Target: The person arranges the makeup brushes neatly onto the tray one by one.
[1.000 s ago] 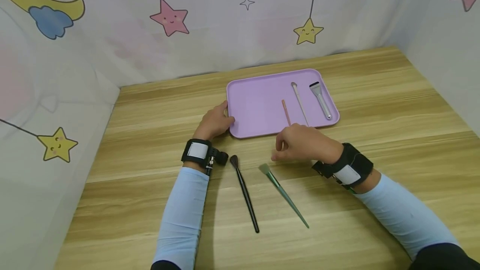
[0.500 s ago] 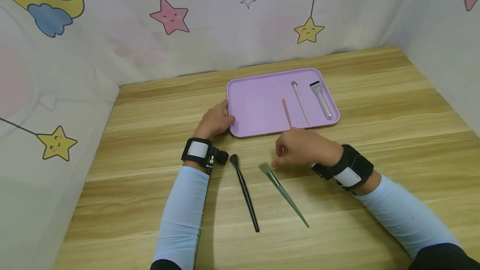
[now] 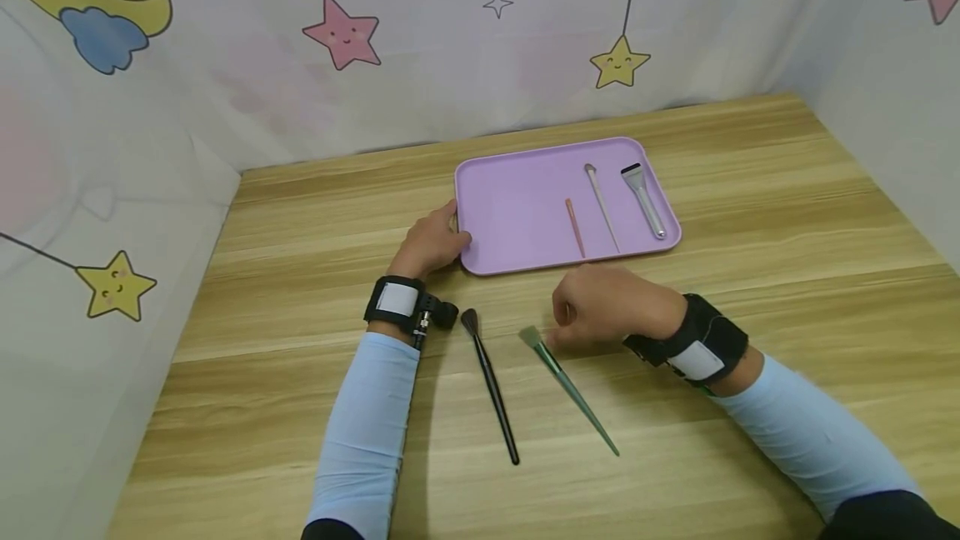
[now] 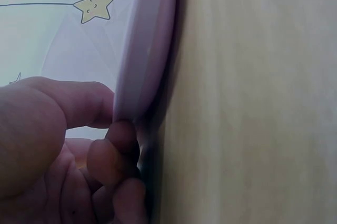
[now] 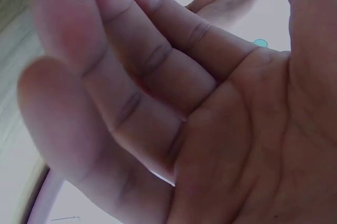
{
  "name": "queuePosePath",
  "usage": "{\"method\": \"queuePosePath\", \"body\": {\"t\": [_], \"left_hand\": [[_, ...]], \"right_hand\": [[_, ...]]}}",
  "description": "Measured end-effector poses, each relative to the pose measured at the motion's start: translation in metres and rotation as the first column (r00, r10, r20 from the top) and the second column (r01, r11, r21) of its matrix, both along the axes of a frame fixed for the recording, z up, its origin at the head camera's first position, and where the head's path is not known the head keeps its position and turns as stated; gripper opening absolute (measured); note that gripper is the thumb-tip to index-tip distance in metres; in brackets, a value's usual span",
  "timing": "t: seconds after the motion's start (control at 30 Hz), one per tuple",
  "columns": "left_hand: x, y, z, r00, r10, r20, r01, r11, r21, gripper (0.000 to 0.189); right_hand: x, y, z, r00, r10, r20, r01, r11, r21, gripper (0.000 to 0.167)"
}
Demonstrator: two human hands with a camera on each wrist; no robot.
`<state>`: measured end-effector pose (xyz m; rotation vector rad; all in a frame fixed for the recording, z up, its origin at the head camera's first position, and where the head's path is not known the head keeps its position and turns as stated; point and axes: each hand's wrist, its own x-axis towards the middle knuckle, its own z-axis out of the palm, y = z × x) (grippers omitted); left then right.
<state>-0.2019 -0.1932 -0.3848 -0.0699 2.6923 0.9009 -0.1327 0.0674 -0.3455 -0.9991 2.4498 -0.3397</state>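
Observation:
My left hand [image 3: 431, 242] pinches the near left corner of a purple tray [image 3: 506, 219]; in the left wrist view the thumb lies over the rim [image 4: 138, 50], with curled fingers beneath. Just in front of the tray, my right hand [image 3: 617, 303] hovers low with bent, relaxed fingers and holds nothing. Its fingertips are right at the bristles of a green makeup brush [image 3: 572, 388] lying on the table. To the left of that lies a black makeup brush [image 3: 492, 390]. In the right wrist view the palm [image 5: 226, 129] is bare.
On the tray's right half lie a short pink brush [image 3: 574, 227], a slim pale-handled brush [image 3: 602, 208] and a silver flat-headed brush [image 3: 645, 202]. The wooden table [image 3: 300, 215] meets a white patterned curtain [image 3: 420, 98] at the back and sides.
My right hand has lowered slightly from the tray's front edge toward the green brush, uncovering the pink brush's near end. The left hand and tray stay put.

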Motion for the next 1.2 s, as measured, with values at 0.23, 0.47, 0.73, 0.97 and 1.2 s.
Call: {"method": "queuePosePath", "body": {"t": [0.23,0.47,0.73,0.97,1.2], "left_hand": [[0.000,0.000,0.001,1.000,-0.001,0.001,0.001,1.000,0.001,0.075],[0.000,0.000,0.000,1.000,0.000,0.004,0.000,1.000,0.004,0.075],[0.000,0.000,-0.001,1.000,-0.005,0.001,0.005,1.000,-0.007,0.075],[0.000,0.000,0.000,1.000,0.001,0.000,-0.001,1.000,0.001,0.075],[0.001,0.001,0.000,1.000,0.008,0.004,-0.008,1.000,0.000,0.074]], "right_hand": [[0.005,-0.001,0.002,1.000,0.014,0.003,-0.014,1.000,0.027,0.029],[0.011,-0.003,0.004,0.999,0.024,0.039,-0.025,0.999,0.045,0.028],[0.017,-0.007,0.000,0.998,0.034,0.056,-0.036,0.998,0.042,0.031],[0.022,-0.011,-0.004,0.998,0.026,0.049,-0.029,0.998,0.057,0.032],[0.025,-0.014,-0.009,0.998,0.023,0.062,-0.028,0.996,0.084,0.035]]}}
